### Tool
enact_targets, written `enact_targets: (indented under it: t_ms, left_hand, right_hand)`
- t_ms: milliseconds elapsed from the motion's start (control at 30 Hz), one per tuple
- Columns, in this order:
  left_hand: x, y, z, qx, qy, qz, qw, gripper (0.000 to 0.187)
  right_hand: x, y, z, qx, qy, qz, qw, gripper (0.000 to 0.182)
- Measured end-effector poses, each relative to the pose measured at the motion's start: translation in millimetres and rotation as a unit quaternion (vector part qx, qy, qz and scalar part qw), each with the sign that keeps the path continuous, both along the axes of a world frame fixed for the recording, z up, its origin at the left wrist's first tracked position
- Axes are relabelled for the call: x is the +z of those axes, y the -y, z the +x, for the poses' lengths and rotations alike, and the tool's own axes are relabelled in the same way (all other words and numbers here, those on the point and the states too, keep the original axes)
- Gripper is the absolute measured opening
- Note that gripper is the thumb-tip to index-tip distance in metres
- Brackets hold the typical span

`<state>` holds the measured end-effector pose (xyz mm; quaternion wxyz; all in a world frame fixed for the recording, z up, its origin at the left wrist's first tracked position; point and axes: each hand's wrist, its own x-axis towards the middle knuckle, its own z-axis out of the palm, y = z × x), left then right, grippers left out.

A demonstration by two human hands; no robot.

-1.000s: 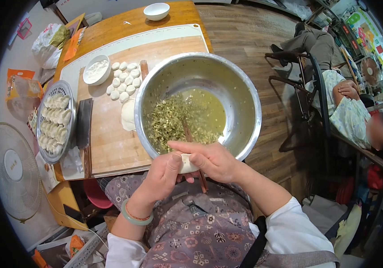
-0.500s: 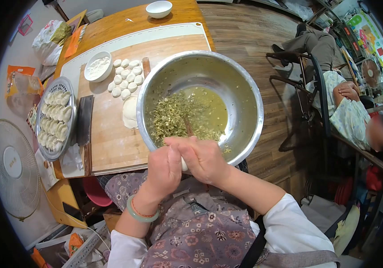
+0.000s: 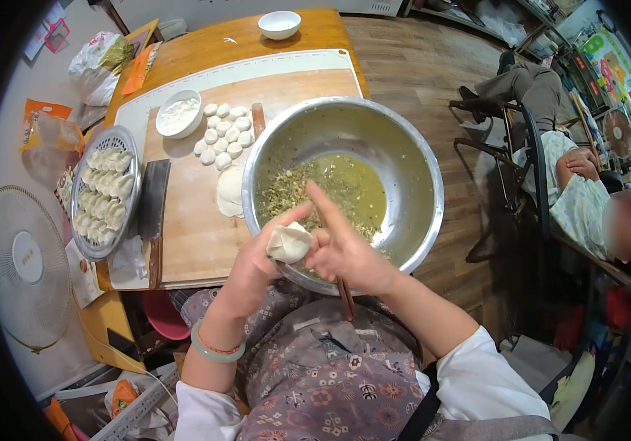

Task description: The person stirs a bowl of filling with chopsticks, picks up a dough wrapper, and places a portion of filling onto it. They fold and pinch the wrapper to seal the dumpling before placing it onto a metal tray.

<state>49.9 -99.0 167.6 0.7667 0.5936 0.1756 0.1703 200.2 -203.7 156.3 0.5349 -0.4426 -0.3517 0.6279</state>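
Dumpling (image 3: 289, 242), one, above the near-left rim of the steel bowl (image 3: 412, 198), at the table's (image 3: 330, 31) near edge. It sits against the inner side of the left hand (image 3: 251, 259), the nearer hand, whose fingers grasp it. Right hand (image 3: 356, 257) on its right: fingers partly spread, one pointing up over the bowl; tips beside the dumpling, contact cannot be told. Outline nearly round from this view; long axis unclear.

Counts. Dough pieces (image 3: 232, 135): about 14, grouped toward the far side of the wooden board (image 3: 190, 250). Flat wrappers (image 3: 229, 191): overlapping, at least two, left of the steel bowl. Steel bowl: one, over the board's right edge, with chopped filling (image 3: 286, 189). Flour bowl (image 3: 176, 134): one, near the board's far-left corner. White bowl (image 3: 279, 26): one, table's far edge. Perforated tray (image 3: 113, 134): one, table's left edge; its dumplings overlap, no firm count. Cleaver (image 3: 155, 195): one, board's left edge
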Motion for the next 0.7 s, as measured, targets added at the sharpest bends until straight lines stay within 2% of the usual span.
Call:
enact_targets:
  t_ms: [33, 67, 100, 133, 167, 200, 267, 300, 367, 400, 467, 500, 567, 600, 667, 700]
  left_hand:
    - [1, 2, 1, -0.001, 0.021, 0.071, 0.997, 0.092]
    - [-1, 0, 3, -0.004, 0.022, 0.072, 0.997, 0.092]
    - [-4, -3, 3, 0.002, -0.021, 0.285, 0.958, 0.09]
    - [-6, -3, 4, 0.009, -0.062, 0.484, 0.873, 0.09]
    - [-2, 0, 4, -0.001, -0.091, 0.484, 0.87, 0.093]
    - [3, 3, 4, -0.003, -0.091, 0.483, 0.871, 0.093]
    - [10, 6, 5, 0.074, -0.087, 0.482, 0.869, 0.073]
    - [9, 5, 3, 0.074, -0.088, 0.483, 0.868, 0.073]
    - [9, 3, -4, 0.075, -0.067, 0.481, 0.871, 0.046]
    - [9, 3, -7, 0.088, -0.071, 0.488, 0.866, 0.046]
    - [11, 6, -6, 0.075, -0.036, 0.516, 0.853, 0.027]
    - [11, 7, -7, 0.091, -0.042, 0.524, 0.846, 0.027]
    - [8, 10, -10, 0.113, -0.03, 0.541, 0.833, 0.026]
    - [7, 10, -14, 0.119, -0.034, 0.543, 0.83, 0.026]
    - [3, 9, -21, 0.135, -0.032, 0.507, 0.851, 0.022]
    - [3, 5, -25, 0.14, -0.034, 0.511, 0.848, 0.022]
  right_hand:
    - [-6, 0, -10, -0.039, 0.016, 0.015, 0.999, 0.081]
    - [-10, -2, -14, -0.041, 0.017, 0.016, 0.999, 0.081]
    - [-12, -3, -19, -0.054, -0.001, 0.018, 0.998, 0.074]
    - [-14, -2, -21, -0.066, -0.019, 0.019, 0.997, 0.069]
    - [-4, -1, -20, -0.077, -0.049, 0.008, 0.996, 0.057]
    - [-5, 0, -21, -0.078, -0.05, 0.007, 0.996, 0.057]
    - [-8, 0, -20, -0.091, -0.038, 0.017, 0.995, 0.053]
    - [-5, 1, -20, -0.091, -0.038, 0.018, 0.995, 0.053]
    - [2, 3, -22, -0.109, 0.007, -0.053, 0.993, 0.049]
    - [-2, 3, -23, -0.096, 0.008, -0.043, 0.994, 0.049]
    - [-16, 2, -24, -0.107, 0.165, 0.042, 0.98, 0.049]
    - [-17, 0, -26, -0.092, 0.165, 0.056, 0.98, 0.049]
    - [-20, 2, -29, -0.098, 0.053, -0.009, 0.994, 0.051]
    - [-18, 2, -30, -0.09, 0.053, -0.006, 0.994, 0.051]
    - [-13, 0, -34, -0.061, 0.037, -0.026, 0.997, 0.054]
    - [-24, -3, -38, -0.046, -0.01, -0.014, 0.999, 0.059]
